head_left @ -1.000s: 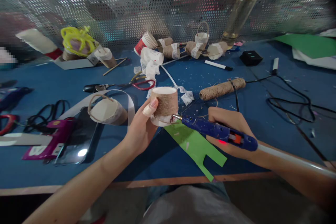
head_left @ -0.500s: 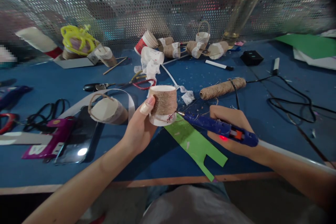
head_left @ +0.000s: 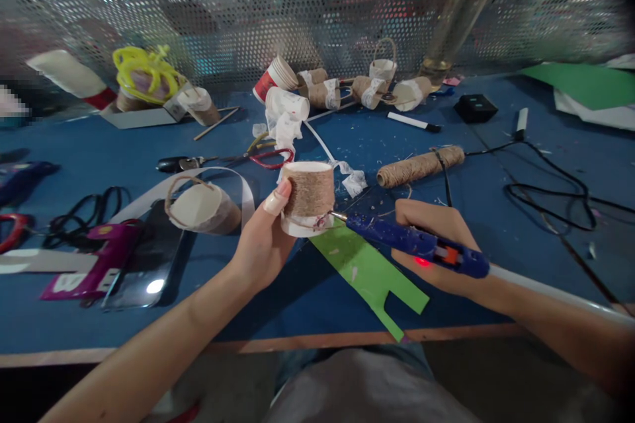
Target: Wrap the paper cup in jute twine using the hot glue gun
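Note:
Between the thumb and fingers of my left hand (head_left: 265,231) is a small paper cup (head_left: 311,193) wrapped in brown twine, its white rim at the bottom. My right hand (head_left: 436,231) grips a blue hot glue gun (head_left: 397,234), with a red light glowing beneath its body and a long glue stick (head_left: 555,294) out of its back. The nozzle points at the cup's lower right side, at or very near the twine's edge. Under the cup and gun lies a strip of green foam or card (head_left: 370,271). My fingers behind the cup are hidden.
A roll of twine (head_left: 421,166) lies beyond my right hand, near a black cord (head_left: 546,195). To the left are a twine-handled cup (head_left: 203,206), a phone (head_left: 143,261) and a purple glue gun (head_left: 96,261). Scissors (head_left: 270,157) and several wrapped cups (head_left: 370,91) sit farther back.
Almost nothing differs. The view has shifted very slightly, and both hands hold the cup and the glue gun in the same position.

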The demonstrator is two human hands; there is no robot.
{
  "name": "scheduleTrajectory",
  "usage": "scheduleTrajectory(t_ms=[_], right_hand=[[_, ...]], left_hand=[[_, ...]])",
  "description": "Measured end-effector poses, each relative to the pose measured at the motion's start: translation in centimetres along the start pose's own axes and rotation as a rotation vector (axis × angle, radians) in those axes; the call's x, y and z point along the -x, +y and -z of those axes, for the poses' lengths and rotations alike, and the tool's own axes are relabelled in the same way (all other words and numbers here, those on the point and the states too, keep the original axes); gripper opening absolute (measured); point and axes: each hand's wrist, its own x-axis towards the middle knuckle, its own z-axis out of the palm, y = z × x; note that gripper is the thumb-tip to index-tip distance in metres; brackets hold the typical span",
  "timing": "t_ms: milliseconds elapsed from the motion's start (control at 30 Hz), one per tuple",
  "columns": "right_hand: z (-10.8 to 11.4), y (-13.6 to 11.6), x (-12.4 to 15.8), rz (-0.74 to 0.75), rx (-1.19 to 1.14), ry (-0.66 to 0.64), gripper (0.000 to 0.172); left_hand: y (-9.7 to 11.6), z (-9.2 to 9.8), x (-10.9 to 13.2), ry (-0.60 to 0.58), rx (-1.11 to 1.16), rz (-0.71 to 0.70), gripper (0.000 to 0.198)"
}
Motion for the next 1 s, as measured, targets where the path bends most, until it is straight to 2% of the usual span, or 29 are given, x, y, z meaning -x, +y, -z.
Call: scheduleTrajectory(t_ms=[133, 300, 400, 467, 567, 667, 733, 1000], right_hand=[[0.0, 0.7, 0.2, -0.06, 0.033, 0.015, 0.033], [0.1, 0.3, -0.1, -0.216, 0.029, 0.123, 0.028], [0.0, -0.5, -0.5, -0.206, -0.081, 0.219, 0.019], [-0.2, -0.8, -0.6, -0.198, -0.152, 0.219, 0.009], [-0.7, -0.7, -0.6, -0.193, -0.259, 0.155, 0.036], [-1.4, -0.4, -0.4, -0.172, -0.454, 0.093, 0.047], [-1.8, -0.3, -0.1, -0.159, -0.588, 0.069, 0.048], [-2.0, -0.2, 0.4, -0.224, -0.544, 0.065, 0.038]], left_hand=[[0.1, 0.0, -0.1, 0.007, 0.011, 0.004, 0.032], [0.0, 0.4, -0.1, -0.035, -0.004, -0.021, 0.03], [-0.2, 0.6, 0.0, -0.059, -0.033, 0.009, 0.031], [-0.3, 0.5, 0.0, -0.088, -0.053, 0.03, 0.035], [-0.4, 0.3, 0.1, -0.111, -0.073, 0.036, 0.039], [-0.5, 0.1, 0.1, -0.112, -0.104, 0.043, 0.044], [-0.6, 0.1, 0.1, -0.11, -0.126, 0.045, 0.048], [-0.9, 0.2, -0.1, -0.107, -0.13, 0.024, 0.037]])
